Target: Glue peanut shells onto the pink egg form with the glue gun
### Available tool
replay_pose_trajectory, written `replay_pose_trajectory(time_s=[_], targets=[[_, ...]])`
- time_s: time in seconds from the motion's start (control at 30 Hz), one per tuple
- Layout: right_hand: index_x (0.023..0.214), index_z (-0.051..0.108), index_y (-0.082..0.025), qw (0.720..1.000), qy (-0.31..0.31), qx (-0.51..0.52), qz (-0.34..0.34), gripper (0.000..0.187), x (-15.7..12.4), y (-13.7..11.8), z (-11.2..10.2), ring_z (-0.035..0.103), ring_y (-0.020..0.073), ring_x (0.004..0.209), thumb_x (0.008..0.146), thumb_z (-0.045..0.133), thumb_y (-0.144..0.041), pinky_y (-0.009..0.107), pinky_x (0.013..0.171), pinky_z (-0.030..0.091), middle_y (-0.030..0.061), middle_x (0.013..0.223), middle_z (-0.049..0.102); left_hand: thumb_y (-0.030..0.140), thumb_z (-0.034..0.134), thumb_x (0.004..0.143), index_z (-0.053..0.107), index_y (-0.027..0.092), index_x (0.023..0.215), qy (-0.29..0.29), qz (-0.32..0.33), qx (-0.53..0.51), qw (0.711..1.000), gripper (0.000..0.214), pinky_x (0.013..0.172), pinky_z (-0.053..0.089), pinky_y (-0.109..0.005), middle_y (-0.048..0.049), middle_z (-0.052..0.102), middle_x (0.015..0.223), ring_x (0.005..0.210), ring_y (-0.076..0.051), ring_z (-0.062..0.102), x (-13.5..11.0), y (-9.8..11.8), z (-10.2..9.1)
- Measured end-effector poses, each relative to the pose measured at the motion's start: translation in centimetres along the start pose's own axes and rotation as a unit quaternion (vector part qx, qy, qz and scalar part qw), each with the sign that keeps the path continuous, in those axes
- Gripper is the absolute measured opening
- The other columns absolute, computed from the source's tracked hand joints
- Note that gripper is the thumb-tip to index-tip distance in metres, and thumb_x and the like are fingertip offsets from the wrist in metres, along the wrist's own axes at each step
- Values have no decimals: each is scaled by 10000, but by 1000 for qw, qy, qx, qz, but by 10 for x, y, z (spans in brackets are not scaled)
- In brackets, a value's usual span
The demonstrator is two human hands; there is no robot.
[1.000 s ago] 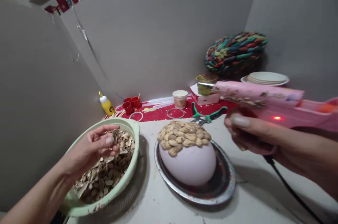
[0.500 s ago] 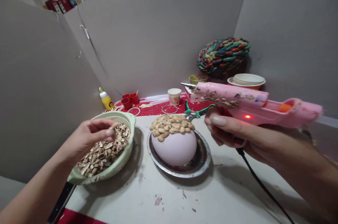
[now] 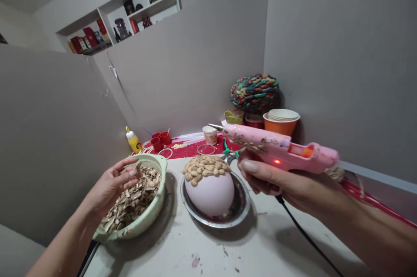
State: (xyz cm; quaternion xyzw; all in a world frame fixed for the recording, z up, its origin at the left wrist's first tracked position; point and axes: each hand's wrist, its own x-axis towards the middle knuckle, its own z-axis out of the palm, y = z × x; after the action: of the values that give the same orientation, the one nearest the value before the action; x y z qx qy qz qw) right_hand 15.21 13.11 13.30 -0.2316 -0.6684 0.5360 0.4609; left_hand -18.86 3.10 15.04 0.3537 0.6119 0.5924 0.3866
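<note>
My right hand (image 3: pixel 260 177) grips a pink hot glue gun (image 3: pixel 260 140), its metal nozzle pointing left and a red light glowing on its side. A black cord hangs below the handle. Over a pale green colander (image 3: pixel 159 194) of peanut shells (image 3: pixel 133 203), my left hand (image 3: pixel 115 183) is open, thumb and fingers apart. Between my hands a pale balloon-like ball (image 3: pixel 210 194) rests in a metal bowl (image 3: pixel 224 225). Peanut shells (image 3: pixel 206 168) cover the ball's top, hollow sides down, packed together. The glue gun is above and right of the ball, apart from it.
Behind the bowl are green-handled pliers (image 3: pixel 230 153), a paper cup (image 3: pixel 210 135), small red cups (image 3: pixel 161 140) and a yellow bottle (image 3: pixel 133 140). An orange bowl (image 3: pixel 282 125) and a colourful shell-covered piece (image 3: pixel 254 91) stand at the back right. Grey walls enclose the table.
My view has tilted up and turned right, bringing more wall shelf into sight. My left fingers, pinched together earlier, have spread apart over the colander. The glue gun stays in my right hand.
</note>
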Motion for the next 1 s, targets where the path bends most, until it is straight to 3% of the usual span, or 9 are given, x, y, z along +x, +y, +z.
replay_pose_trajectory(time_s=[0.2,0.4,0.47,0.57,0.7,0.83,0.97,1.0], targets=[[720,540,-152,992,-94,77,28,405,5,22,-2,379,56,491,817,683,-518,182,426,288,-36,574,437,86,741,746,654,147,1088,-19,17,-87,996,358,761,610,-274,-110,716,1043,928,-221,724,-13,1,21],[991,651,-155,989,-74,122,41,450,0,22,14,424,56,529,764,726,-537,182,450,329,-5,710,541,107,749,761,614,175,1168,-136,13,-183,974,433,617,599,-207,-24,685,862,659,-118,698,-33,-3,74],[1012,660,-163,991,-72,115,19,450,2,19,17,436,63,548,758,730,-527,184,457,359,8,751,567,141,768,755,605,190,1181,-180,3,-195,964,459,578,578,-184,-13,673,852,613,-94,669,-37,-8,96],[886,651,-160,989,-118,77,-33,330,4,13,19,455,76,595,775,724,-462,184,491,395,3,737,560,168,793,738,608,194,1180,-237,-1,-196,952,480,555,549,-162,-10,660,861,560,-61,618,-40,-15,127],[755,581,-166,985,-142,20,-92,241,4,3,15,463,100,610,793,702,-371,216,515,398,-10,668,511,208,835,689,624,214,1155,-278,-6,-170,945,512,539,523,-163,12,628,823,519,-42,559,-45,-22,154],[721,552,-172,990,-55,-19,-126,232,4,-7,4,445,103,601,810,667,-352,242,552,390,-12,649,495,325,817,717,626,228,1152,-240,2,-96,966,485,454,448,-140,14,603,745,474,-35,462,-55,-18,151],[818,584,-171,993,10,31,-113,235,10,-14,-18,446,83,572,821,660,-393,224,506,371,-7,708,533,266,772,771,626,269,1161,-156,45,-58,985,417,365,284,-67,65,563,661,409,4,312,-63,14,108],[815,579,-172,991,38,49,-120,244,11,-14,-23,440,77,548,810,677,-396,220,486,357,-15,681,526,279,785,749,637,265,1149,-107,92,-31,989,427,354,286,-72,72,555,622,393,-1,291,-64,24,93]])
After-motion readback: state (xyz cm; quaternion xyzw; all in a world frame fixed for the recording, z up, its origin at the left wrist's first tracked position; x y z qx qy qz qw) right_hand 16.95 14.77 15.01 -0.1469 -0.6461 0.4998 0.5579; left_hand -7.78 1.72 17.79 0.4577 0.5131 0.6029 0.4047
